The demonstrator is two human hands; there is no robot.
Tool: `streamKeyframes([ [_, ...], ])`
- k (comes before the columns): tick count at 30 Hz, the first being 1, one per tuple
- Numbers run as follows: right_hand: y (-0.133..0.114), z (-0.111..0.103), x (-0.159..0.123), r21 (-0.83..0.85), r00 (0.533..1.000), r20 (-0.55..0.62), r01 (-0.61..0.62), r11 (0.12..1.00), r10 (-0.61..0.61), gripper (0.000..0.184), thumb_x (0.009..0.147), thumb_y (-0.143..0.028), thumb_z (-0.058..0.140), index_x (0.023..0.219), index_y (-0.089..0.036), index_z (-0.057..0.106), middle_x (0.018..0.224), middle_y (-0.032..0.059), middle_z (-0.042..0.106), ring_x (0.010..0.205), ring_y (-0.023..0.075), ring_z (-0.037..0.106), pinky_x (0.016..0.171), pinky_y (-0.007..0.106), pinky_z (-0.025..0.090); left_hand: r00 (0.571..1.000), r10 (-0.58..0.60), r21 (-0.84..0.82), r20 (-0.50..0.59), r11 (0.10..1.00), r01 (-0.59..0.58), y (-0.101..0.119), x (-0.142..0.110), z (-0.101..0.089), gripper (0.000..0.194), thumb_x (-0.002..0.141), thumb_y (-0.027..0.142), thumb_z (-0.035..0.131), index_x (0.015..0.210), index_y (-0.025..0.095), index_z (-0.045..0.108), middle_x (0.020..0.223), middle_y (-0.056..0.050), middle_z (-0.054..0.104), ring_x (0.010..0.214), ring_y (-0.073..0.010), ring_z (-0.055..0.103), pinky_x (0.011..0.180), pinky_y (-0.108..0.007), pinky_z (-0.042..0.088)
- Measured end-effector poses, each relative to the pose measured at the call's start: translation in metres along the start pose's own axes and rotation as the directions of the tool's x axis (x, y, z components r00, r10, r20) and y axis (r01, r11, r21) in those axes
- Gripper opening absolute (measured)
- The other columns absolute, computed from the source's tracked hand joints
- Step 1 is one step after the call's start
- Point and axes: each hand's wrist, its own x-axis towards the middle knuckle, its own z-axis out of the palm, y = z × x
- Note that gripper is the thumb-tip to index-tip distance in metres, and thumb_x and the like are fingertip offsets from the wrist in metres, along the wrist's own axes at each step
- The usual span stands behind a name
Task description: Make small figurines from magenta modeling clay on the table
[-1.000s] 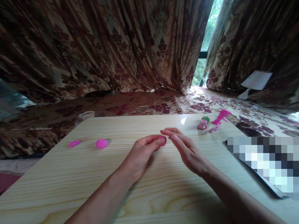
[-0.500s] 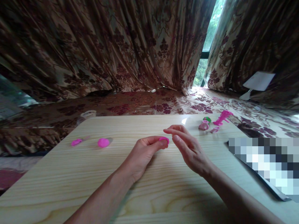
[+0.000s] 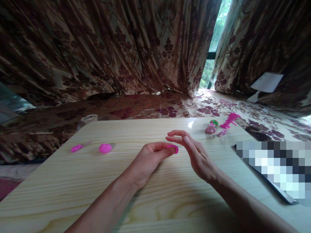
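Note:
Over the middle of the table, my left hand pinches a flat, round piece of pink modelling clay between thumb and fingers. Just to its right is my right hand, its fingers stretched out and apart, with nothing in it. Whether its fingertips touch the clay I cannot tell. A rounded lump of pink clay lies on the table left of my hands. Farther left is a smaller, flatter pink piece whose kind is unclear.
A pink toy-like figure, a green item, a pale pink item and a small pink piece stand at the table's back right. A dark-edged, blurred-out flat object lies on the right.
My left hand has turned the clay piece and shifted it slightly right. My right hand's fingers have spread and moved a little around it. The other things stay in place.

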Motion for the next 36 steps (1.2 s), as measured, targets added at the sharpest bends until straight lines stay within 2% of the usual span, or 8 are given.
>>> streamKeyframes([
  [4, 0.0, -0.001, 0.0, 0.006, 1.0, 0.023, -0.009, 1.0, 0.009, 0.035, 0.095, -0.034, 0.032, 0.108, -0.028, 0.063, 0.117, 0.0027, 0.053, 0.115, 0.0173, 0.045, 0.101, 0.037, 0.033, 1.0, -0.009, -0.077, -0.022, 0.997, 0.007, 0.001, 0.001, 0.0, 0.014, 0.073, 0.024, 0.066, 0.085, 0.019, 0.071, 0.084, -0.003, 0.068, 0.084, -0.0132, 0.055, 0.085, -0.028, 0.036],
  [8, 0.006, 0.0, 0.002, 0.032, 0.994, -0.103, -0.036, 0.999, 0.039, 0.027, 0.09, -0.031, 0.045, 0.114, -0.026, 0.056, 0.112, 0.0044, 0.057, 0.107, 0.0171, 0.052, 0.095, 0.037, 0.04, 0.994, -0.022, -0.142, -0.105, 0.99, 0.007, 0.0, 0.003, 0.0, 0.016, 0.071, 0.024, 0.068, 0.087, 0.018, 0.069, 0.084, -0.002, 0.066, 0.08, -0.0118, 0.054, 0.085, -0.028, 0.036],
  [12, 0.014, 0.004, 0.004, -0.009, 0.991, -0.134, 0.008, 1.0, -0.009, 0.014, 0.083, -0.023, 0.056, 0.097, -0.021, 0.059, 0.096, 0.0036, 0.061, 0.093, 0.0168, 0.057, 0.084, 0.035, 0.045, 0.989, -0.038, -0.121, -0.144, 0.992, 0.02, -0.001, 0.003, 0.0, 0.014, 0.068, 0.02, 0.069, 0.082, 0.016, 0.069, 0.078, -0.002, 0.065, 0.08, -0.0124, 0.055, 0.083, -0.027, 0.037],
  [16, 0.017, 0.004, 0.004, -0.037, 0.989, -0.14, 0.036, 0.999, -0.04, 0.007, 0.082, -0.02, 0.056, 0.088, -0.019, 0.06, 0.088, 0.0027, 0.061, 0.086, 0.0159, 0.057, 0.077, 0.032, 0.046, 0.995, -0.024, -0.072, -0.101, 0.997, 0.017, -0.002, 0.002, -0.001, 0.016, 0.07, 0.023, 0.068, 0.084, 0.016, 0.069, 0.082, -0.003, 0.065, 0.083, -0.0129, 0.055, 0.085, -0.028, 0.036],
  [19, 0.014, 0.001, 0.004, -0.021, 0.992, -0.116, 0.038, 0.999, -0.04, 0.011, 0.084, -0.022, 0.054, 0.091, -0.019, 0.062, 0.088, 0.0032, 0.061, 0.086, 0.0154, 0.057, 0.077, 0.031, 0.046, 0.995, -0.032, -0.037, -0.099, 0.999, 0.029, -0.002, 0.001, -0.001, 0.018, 0.072, 0.026, 0.067, 0.086, 0.016, 0.068, 0.082, -0.003, 0.063, 0.079, -0.0119, 0.053, 0.082, -0.028, 0.036],
  [25, 0.006, -0.003, 0.003, 0.036, 0.999, -0.026, -0.021, 0.999, 0.022, 0.034, 0.095, -0.032, 0.033, 0.104, -0.024, 0.065, 0.106, 0.0031, 0.055, 0.104, 0.0144, 0.051, 0.092, 0.03, 0.038, 0.996, -0.031, -0.051, -0.082, 0.998, 0.027, -0.002, 0.003, 0.0, 0.013, 0.072, 0.027, 0.067, 0.08, 0.017, 0.069, 0.073, 0.0, 0.06, 0.073, -0.0098, 0.051, 0.076, -0.026, 0.034],
  [30, 0.004, -0.002, 0.002, 0.042, 1.0, 0.013, -0.018, 0.999, 0.017, 0.037, 0.096, -0.033, 0.03, 0.104, -0.024, 0.066, 0.104, 0.0032, 0.056, 0.103, 0.0145, 0.052, 0.094, 0.031, 0.037, 0.998, -0.024, -0.047, -0.064, 0.999, 0.021, -0.001, 0.002, 0.0, 0.01, 0.072, 0.024, 0.067, 0.078, 0.016, 0.069, 0.077, -0.002, 0.062, 0.077, -0.0107, 0.052, 0.079, -0.027, 0.034],
  [36, 0.009, 0.0, 0.002, 0.059, 0.999, 0.023, -0.047, 0.997, 0.046, 0.033, 0.094, -0.034, 0.034, 0.11, -0.025, 0.062, 0.112, 0.0038, 0.057, 0.106, 0.0152, 0.052, 0.095, 0.032, 0.038, 0.997, -0.024, -0.066, -0.07, 0.998, 0.019, -0.003, 0.003, 0.001, 0.015, 0.072, 0.025, 0.067, 0.083, 0.016, 0.067, 0.079, -0.001, 0.062, 0.075, -0.0096, 0.051, 0.076, -0.025, 0.036],
])
